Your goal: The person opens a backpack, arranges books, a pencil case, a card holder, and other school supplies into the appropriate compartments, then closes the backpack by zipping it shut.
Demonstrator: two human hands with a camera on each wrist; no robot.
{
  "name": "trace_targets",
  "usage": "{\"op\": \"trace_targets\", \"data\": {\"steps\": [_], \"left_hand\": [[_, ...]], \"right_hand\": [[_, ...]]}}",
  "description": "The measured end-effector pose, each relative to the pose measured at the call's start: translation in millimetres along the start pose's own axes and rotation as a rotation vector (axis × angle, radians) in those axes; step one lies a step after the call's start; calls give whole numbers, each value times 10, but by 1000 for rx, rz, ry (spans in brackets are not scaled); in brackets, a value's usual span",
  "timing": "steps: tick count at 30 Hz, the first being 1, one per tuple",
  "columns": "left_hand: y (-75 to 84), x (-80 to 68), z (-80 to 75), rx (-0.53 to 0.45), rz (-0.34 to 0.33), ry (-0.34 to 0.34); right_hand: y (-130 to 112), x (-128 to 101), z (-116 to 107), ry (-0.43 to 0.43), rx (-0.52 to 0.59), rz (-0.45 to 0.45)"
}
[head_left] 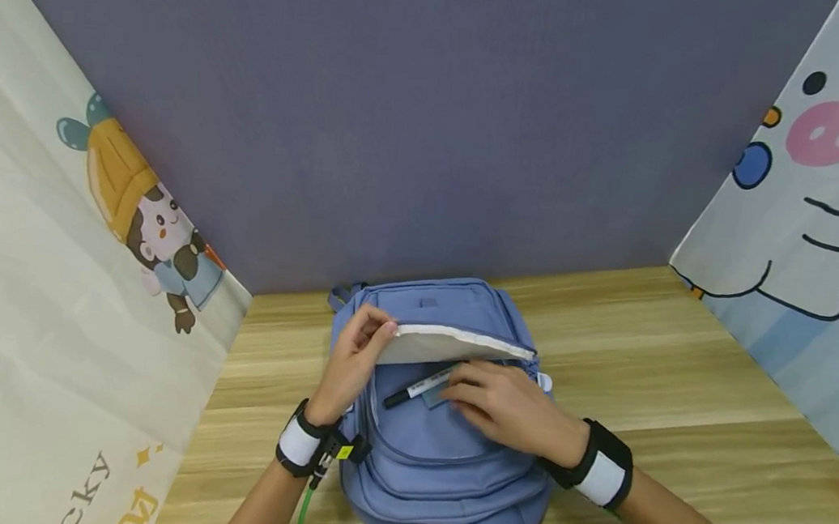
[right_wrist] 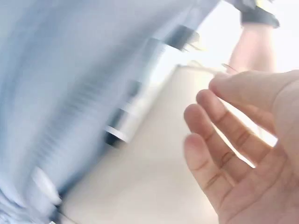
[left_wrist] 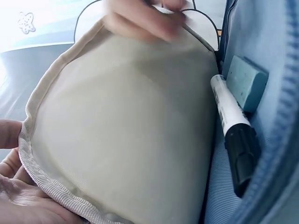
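Wooden tabletop (head_left: 675, 369), blue backpack (head_left: 442, 458) lying flat. Left hand (head_left: 354, 363) pinches the cream pocket flap (head_left: 450, 347) up; right hand (head_left: 512, 406), fingers relaxed, rests just beside the marker (head_left: 418, 389), which pokes from the opened pocket.

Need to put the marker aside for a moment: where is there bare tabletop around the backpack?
Bare wooden table lies right of the blue backpack, up to the elephant-print sheet. A narrower strip lies left, by the cartoon sheet. It is crowded at the open pocket: left hand holds the flap, right hand covers the marker.
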State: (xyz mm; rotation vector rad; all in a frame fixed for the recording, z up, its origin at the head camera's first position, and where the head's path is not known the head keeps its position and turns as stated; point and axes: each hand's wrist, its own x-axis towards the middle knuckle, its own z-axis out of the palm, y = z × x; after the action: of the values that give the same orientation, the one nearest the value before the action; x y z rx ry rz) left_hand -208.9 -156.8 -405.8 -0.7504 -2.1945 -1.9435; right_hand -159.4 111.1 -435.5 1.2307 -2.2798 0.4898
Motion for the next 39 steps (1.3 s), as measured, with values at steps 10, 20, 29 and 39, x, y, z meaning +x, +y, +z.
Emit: {"op": "trace_targets", "data": {"steps": [10,20,29,39], "left_hand": [[-68,-149,-61,-58,58,-96],[-234,-433,-109,-126,200,-346],[-323,-418,-99,151,305,-395],[-433,-381,52,751,380,-475]], "right_hand": [[438,-194,-779,477,160,345],[1038,-681,-256,22,229,615],[1021,-693,21,-137,358,645],[961,-743,16,-104,285,707]]}}
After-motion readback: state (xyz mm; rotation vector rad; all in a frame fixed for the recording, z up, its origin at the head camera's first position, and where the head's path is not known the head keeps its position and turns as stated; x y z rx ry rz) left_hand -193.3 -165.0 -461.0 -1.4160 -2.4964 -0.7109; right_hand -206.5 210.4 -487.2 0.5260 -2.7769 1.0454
